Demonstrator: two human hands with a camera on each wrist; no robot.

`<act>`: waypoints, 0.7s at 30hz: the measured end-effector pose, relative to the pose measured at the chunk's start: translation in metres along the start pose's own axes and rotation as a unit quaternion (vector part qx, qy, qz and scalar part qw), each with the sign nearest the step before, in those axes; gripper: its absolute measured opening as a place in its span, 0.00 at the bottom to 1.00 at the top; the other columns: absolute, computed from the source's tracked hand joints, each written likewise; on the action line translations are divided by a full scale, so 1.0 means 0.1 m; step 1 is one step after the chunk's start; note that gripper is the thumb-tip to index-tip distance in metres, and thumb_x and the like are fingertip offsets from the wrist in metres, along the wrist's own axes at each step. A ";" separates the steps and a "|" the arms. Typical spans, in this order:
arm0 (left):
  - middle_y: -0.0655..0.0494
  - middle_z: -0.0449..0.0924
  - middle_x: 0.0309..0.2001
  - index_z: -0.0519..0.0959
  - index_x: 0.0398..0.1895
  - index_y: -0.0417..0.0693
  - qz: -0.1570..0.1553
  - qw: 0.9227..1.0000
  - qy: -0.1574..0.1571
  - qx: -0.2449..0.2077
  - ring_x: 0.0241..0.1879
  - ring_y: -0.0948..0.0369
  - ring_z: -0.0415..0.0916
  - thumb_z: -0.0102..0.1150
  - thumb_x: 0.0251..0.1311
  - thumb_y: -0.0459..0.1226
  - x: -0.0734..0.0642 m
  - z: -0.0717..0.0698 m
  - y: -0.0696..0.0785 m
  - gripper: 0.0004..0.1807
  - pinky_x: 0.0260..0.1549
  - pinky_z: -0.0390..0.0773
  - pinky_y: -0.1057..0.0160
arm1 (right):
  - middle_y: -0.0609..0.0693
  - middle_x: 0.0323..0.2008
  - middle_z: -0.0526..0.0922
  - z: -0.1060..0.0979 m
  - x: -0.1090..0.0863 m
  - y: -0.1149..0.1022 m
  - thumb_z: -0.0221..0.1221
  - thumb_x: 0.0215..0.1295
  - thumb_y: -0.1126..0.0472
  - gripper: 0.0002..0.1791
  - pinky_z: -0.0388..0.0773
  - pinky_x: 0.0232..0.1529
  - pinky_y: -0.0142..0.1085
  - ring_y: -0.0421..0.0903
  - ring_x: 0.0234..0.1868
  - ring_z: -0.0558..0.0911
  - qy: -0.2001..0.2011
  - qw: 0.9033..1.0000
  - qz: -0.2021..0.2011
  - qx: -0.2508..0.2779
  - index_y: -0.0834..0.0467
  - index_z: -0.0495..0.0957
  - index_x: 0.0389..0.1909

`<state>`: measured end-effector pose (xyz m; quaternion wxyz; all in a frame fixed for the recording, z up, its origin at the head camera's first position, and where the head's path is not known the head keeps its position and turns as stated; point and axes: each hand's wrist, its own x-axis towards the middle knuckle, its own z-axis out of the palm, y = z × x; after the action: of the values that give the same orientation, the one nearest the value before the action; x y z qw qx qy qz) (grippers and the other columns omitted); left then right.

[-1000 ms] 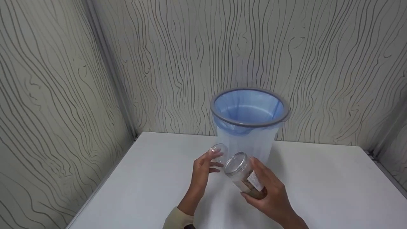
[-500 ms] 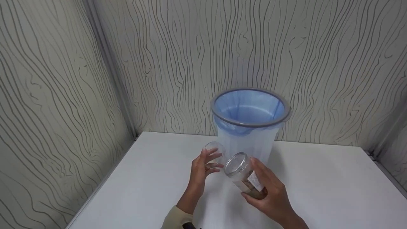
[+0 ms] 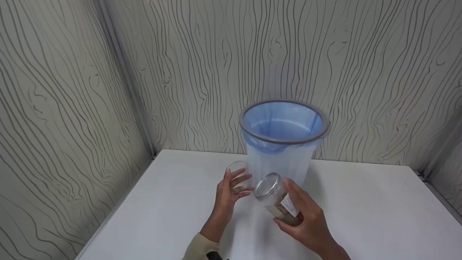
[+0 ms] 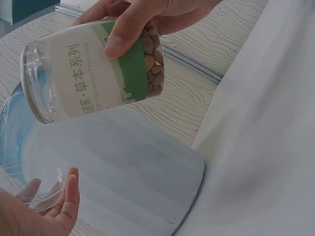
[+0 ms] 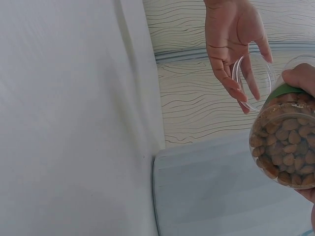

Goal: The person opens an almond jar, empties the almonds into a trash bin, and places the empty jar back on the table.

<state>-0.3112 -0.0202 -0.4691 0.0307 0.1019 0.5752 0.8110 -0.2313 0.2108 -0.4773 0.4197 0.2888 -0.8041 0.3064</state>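
My right hand [image 3: 312,218] grips a clear jar [image 3: 271,203], tilted so that its silver-rimmed top points up and left. In the left wrist view the jar carries a white and green label [image 4: 88,73] with printed characters. Brown almonds [image 5: 290,150] show through its base in the right wrist view. Just left of the jar's top, my left hand [image 3: 225,198] holds a round transparent lid [image 5: 260,81] between thumb and fingers. A gap separates lid and jar in the head view. Both hands are above the white table [image 3: 180,206].
Behind the hands a white bin [image 3: 279,162] stands on the table, with a blue bag [image 3: 281,119] lining it under a grey rim ring [image 3: 285,141]. Wood-patterned panels [image 3: 202,72] wall in the back and sides.
My left hand has shifted slightly left with the lid, widening the distance to the jar, and the lid has turned a little. My right hand and the jar stay in place.
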 end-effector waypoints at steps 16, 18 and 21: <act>0.36 0.78 0.62 0.68 0.71 0.37 -0.037 0.995 0.014 -0.089 0.48 0.45 0.86 0.30 0.76 0.64 0.03 -0.06 -0.05 0.43 0.48 0.84 0.57 | 0.51 0.71 0.71 0.01 -0.01 0.01 0.85 0.31 0.58 0.62 0.67 0.65 0.29 0.45 0.65 0.76 -0.003 1.000 0.000 0.001 0.61 0.66 0.74; 0.35 0.77 0.62 0.67 0.72 0.36 -0.036 0.995 0.013 -0.096 0.47 0.45 0.86 0.30 0.77 0.63 0.03 -0.06 -0.05 0.43 0.48 0.84 0.57 | 0.51 0.71 0.71 0.01 -0.01 0.01 0.85 0.31 0.59 0.62 0.68 0.64 0.29 0.45 0.65 0.76 -0.002 1.000 -0.001 0.003 0.61 0.66 0.74; 0.35 0.77 0.62 0.66 0.72 0.35 -0.036 0.994 0.013 -0.103 0.47 0.45 0.86 0.28 0.78 0.62 0.03 -0.07 -0.05 0.42 0.48 0.84 0.57 | 0.51 0.71 0.71 0.01 -0.01 0.02 0.85 0.31 0.59 0.62 0.68 0.64 0.29 0.44 0.65 0.76 -0.002 1.000 0.000 0.004 0.61 0.66 0.74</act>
<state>-0.3155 -0.0241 -0.4758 0.0624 0.0666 0.4922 0.8657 -0.2322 0.2116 -0.4793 0.4175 0.2912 -0.8034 0.3089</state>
